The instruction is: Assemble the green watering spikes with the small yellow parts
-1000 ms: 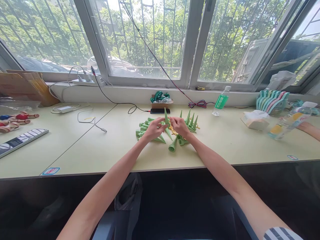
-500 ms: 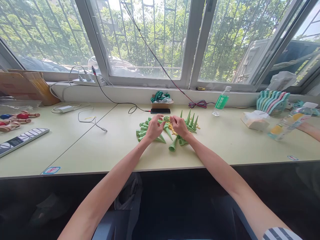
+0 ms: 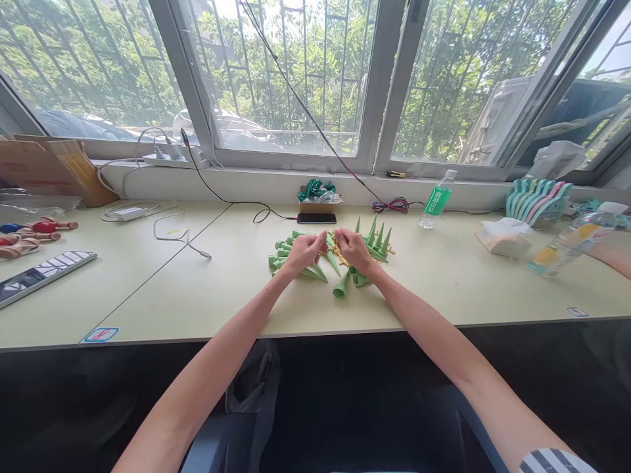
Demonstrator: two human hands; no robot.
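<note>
My left hand (image 3: 304,253) and my right hand (image 3: 353,249) meet over a heap of green cones (image 3: 283,253) on the pale table (image 3: 197,289). Left fingers curl round a green cone (image 3: 329,244) that points down and right between the hands. Right fingers pinch together just beside it, over small yellow pieces (image 3: 338,251); what they hold is too small to name. Several cones stand upright (image 3: 377,236) behind my right hand, and others lie flat (image 3: 342,287) in front of both hands.
A black phone (image 3: 316,218) and a small box with dark green stuff (image 3: 315,192) lie behind the heap. A bottle (image 3: 436,200), tissue pack (image 3: 503,236), second bottle (image 3: 566,243) and another person's arm (image 3: 616,256) are right. Cables (image 3: 172,230) and a keyboard (image 3: 39,276) are left.
The cone in my left hand stood upright a second ago; it has tipped down and now lies low between the hands. Both hands have drawn closer together.
</note>
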